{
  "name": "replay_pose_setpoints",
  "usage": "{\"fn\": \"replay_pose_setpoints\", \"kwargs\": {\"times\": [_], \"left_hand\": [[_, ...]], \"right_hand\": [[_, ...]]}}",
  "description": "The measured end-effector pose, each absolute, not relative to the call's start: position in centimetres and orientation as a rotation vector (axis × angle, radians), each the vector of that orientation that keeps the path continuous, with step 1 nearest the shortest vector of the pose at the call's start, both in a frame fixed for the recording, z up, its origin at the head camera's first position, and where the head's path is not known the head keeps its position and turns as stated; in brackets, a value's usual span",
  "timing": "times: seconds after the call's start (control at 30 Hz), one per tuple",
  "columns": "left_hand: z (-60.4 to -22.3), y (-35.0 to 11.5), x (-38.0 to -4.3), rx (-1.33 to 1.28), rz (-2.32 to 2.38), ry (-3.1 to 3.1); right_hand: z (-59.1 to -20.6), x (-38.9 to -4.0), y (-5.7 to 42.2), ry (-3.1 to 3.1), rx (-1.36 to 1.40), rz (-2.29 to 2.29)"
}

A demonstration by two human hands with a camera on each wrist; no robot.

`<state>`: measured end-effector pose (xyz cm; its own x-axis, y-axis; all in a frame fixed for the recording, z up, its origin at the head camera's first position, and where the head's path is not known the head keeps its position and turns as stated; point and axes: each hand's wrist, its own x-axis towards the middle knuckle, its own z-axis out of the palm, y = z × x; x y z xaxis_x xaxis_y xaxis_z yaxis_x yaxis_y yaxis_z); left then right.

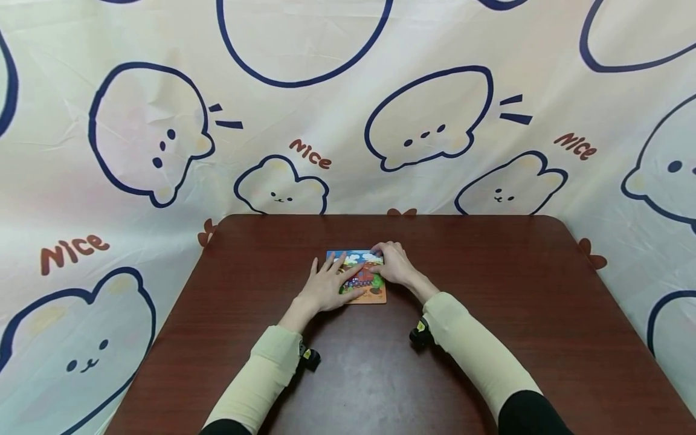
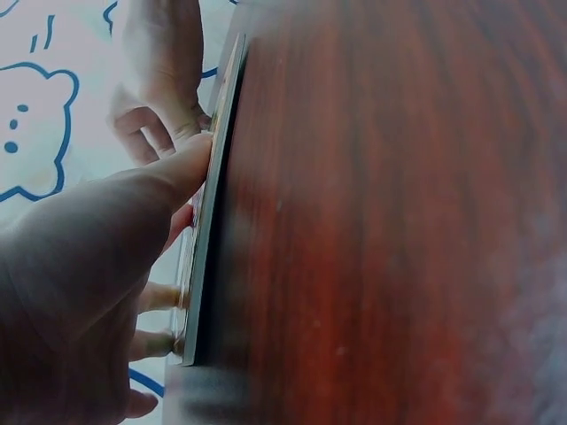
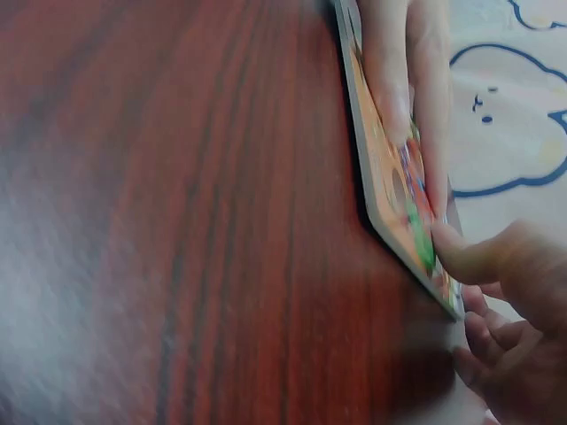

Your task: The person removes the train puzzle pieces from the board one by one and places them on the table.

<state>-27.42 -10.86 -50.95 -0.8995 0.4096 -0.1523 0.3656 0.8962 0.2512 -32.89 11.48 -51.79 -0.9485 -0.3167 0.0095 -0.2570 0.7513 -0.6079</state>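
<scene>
A thin, flat picture board (image 1: 375, 296), printed in bright colours with blue sky, clouds, a green tree and an orange ground, lies on the brown table. My left hand (image 1: 325, 287) rests across its left half with fingers spread, covering part of the picture; in the left wrist view the thumb (image 2: 190, 164) lies along the near edge. At the board's right side, my right hand (image 1: 396, 264) grips the edge. The right wrist view shows that thumb (image 3: 465, 257) on the printed face and the other fingers (image 3: 483, 341) curled past the rim.
The dark brown table (image 1: 489, 290) extends around the board on all sides. Behind and beside it hangs a pale cloth (image 1: 337, 121) with blue-outlined cartoon animals. Each wrist carries a small black camera, one at the left cuff (image 1: 310, 359) and one at the right cuff (image 1: 420, 332).
</scene>
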Motion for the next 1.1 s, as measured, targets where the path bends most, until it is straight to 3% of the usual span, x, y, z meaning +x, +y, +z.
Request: {"fn": "replay_pose_setpoints", "kwargs": {"times": [0.33,1.1], "left_hand": [[-51.1,-10.7,-27.4,0.584,0.293,2.862],[-51.3,-11.0,-27.6,0.595,0.308,2.859]], "right_hand": [[-51.3,-32.5,10.9,2.874,-0.404,-0.906],[-51.2,-32.8,11.8,2.69,-0.405,-1.235]]}}
